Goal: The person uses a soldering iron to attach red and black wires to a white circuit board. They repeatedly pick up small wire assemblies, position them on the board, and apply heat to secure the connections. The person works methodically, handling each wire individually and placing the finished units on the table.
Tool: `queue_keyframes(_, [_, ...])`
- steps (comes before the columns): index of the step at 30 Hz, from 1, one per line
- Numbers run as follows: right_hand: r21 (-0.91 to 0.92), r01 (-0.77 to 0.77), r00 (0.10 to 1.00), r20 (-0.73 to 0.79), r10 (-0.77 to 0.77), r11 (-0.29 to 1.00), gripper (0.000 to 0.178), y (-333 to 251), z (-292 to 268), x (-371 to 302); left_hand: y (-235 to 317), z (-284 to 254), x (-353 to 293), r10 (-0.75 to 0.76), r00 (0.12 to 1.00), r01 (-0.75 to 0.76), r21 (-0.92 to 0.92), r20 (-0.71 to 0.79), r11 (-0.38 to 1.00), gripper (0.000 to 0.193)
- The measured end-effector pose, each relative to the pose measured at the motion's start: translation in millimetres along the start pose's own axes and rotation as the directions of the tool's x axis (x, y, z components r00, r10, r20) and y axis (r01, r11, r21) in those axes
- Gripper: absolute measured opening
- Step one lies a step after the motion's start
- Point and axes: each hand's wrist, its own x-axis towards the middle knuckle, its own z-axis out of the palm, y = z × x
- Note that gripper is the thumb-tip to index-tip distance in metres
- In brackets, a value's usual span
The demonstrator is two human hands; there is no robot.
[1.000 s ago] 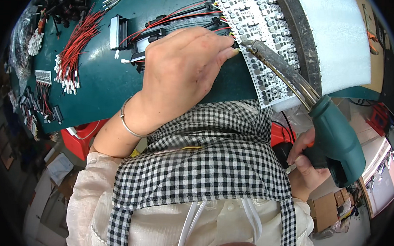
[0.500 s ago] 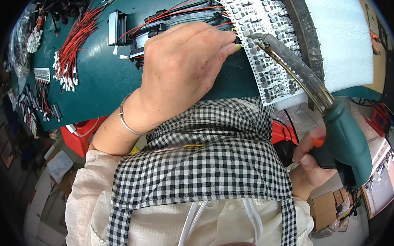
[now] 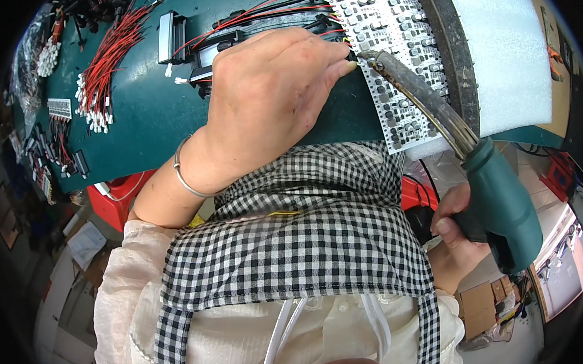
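Observation:
A white circuit board panel (image 3: 390,52), dense with small dark and silver components, lies at the top of the view. My left hand (image 3: 270,92) is at its left edge, thumb and forefinger pinched on a thin wire whose end is mostly hidden by the fingertips. My right hand (image 3: 461,224) grips a green soldering gun (image 3: 505,200) by its handle. The gun's dark tip and thin feed tube slant up-left, ending at the board's edge close to my left fingertips. Red and black wires (image 3: 274,13) run from the board's left edge to black-cased parts.
A dark curved bar (image 3: 456,59) lies across the board, which rests on white foam (image 3: 509,61). On the green table (image 3: 150,109) are a bundle of red wires (image 3: 117,57) with white connectors and a grey-fronted black module (image 3: 174,39). A red stool (image 3: 109,202) stands below the table edge.
The soldering gun has moved left, and its tip is now nearer my left fingertips at the board's edge. My left hand keeps its pinch almost in place.

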Motion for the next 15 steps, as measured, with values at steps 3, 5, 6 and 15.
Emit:
queue_keyframes(3, [0.138,-0.005,0.999,-0.033,0.01,0.99,0.057,-4.5,-3.9,0.7,-0.6,-0.5,1.1,-0.002,1.0,0.002,-0.018,-0.018,1.0,0.015])
queue_keyframes(5, [0.306,-0.054,0.998,0.047,0.041,0.951,0.066,-8.0,-14.4,4.4,0.5,0.0,0.3,0.0,1.0,0.0,-0.007,-0.022,1.0,0.015])
queue_keyframes(6, [0.347,-0.04,0.999,0.038,0.029,0.937,0.064,-9.9,-15.7,5.8,0.7,0.3,-0.3,0.002,1.0,-0.002,0.003,-0.02,1.0,0.016])
queue_keyframes(15, [0.121,-0.054,0.996,0.081,0.044,0.991,0.057,-10.9,-16.1,-9.4,2.8,0.7,0.2,0.032,0.999,-0.03,0.06,-0.041,0.998,0.017])
